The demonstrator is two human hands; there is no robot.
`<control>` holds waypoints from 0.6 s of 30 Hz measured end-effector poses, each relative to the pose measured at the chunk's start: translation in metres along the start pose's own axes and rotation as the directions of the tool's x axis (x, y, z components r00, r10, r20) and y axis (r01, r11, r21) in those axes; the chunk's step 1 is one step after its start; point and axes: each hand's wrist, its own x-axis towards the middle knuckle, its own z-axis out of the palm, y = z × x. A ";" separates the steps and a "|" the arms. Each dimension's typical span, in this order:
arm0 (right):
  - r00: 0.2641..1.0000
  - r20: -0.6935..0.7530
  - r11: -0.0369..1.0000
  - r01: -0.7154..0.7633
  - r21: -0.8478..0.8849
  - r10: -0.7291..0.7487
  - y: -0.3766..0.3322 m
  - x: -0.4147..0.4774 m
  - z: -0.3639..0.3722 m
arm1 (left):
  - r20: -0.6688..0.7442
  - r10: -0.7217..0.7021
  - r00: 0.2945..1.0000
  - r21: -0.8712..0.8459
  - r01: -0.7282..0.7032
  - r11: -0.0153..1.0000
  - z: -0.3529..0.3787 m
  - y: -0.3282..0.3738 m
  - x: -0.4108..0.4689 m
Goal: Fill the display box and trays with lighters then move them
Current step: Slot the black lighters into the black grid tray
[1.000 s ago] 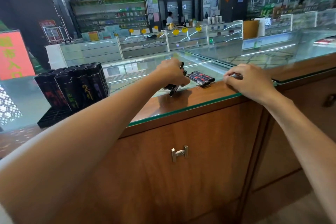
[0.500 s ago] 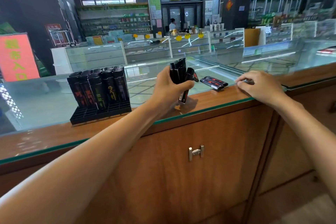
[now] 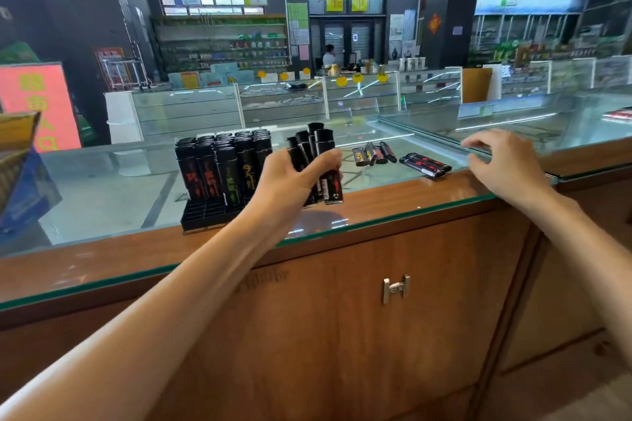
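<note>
My left hand [image 3: 294, 178] grips a bunch of several black lighters [image 3: 319, 161], held upright just above the glass counter. Left of it stands a black tray [image 3: 205, 215] with several black lighters [image 3: 222, 164] upright in its slots; its front slots show bare. More loose lighters lie on the glass: a small group [image 3: 372, 154] behind my left hand and a pair with red print [image 3: 425, 164] near the counter's edge. My right hand [image 3: 502, 161] hovers over the counter edge to the right of that pair, fingers loosely curled, holding nothing.
The glass counter top [image 3: 119, 195] sits on a wooden cabinet with a metal handle [image 3: 396, 288]. A blue and yellow box [image 3: 20, 174] stands at the far left. Glass showcases and shop shelves fill the background, with a person behind a far counter.
My left hand lifted the bunch of lighters from the counter and carried it left toward the tray. My right hand rose off the counter edge and opened slightly.
</note>
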 end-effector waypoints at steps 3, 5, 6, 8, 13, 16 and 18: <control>0.982 -0.124 0.950 0.173 0.258 -0.146 -0.075 -0.013 -0.008 | 0.032 0.072 0.997 -0.018 -0.071 0.997 -0.027 0.011 -0.018; 0.974 -0.030 0.837 0.207 0.506 -0.223 -0.134 -0.026 -0.010 | 0.072 0.070 0.995 0.003 -0.071 0.997 -0.043 0.014 -0.029; 0.962 0.042 0.767 0.190 0.612 -0.271 -0.160 -0.032 -0.009 | 0.087 0.066 0.994 0.002 -0.066 0.998 -0.051 0.015 -0.035; 0.926 0.140 0.655 0.135 0.744 -0.350 -0.201 -0.040 -0.007 | 0.099 0.087 0.991 0.021 -0.089 0.996 -0.066 0.017 -0.044; 0.861 0.261 0.512 -0.001 0.859 -0.437 -0.251 -0.046 0.009 | 0.089 0.103 0.991 0.116 -0.113 0.987 -0.106 0.024 -0.059; 0.846 0.272 0.476 -0.025 0.879 -0.459 -0.266 -0.050 0.020 | 0.055 0.145 0.988 0.198 -0.153 0.968 -0.123 0.025 -0.063; 0.835 0.307 0.460 -0.074 0.885 -0.456 -0.273 -0.050 0.028 | 0.034 0.173 0.984 0.250 -0.176 0.952 -0.130 0.023 -0.065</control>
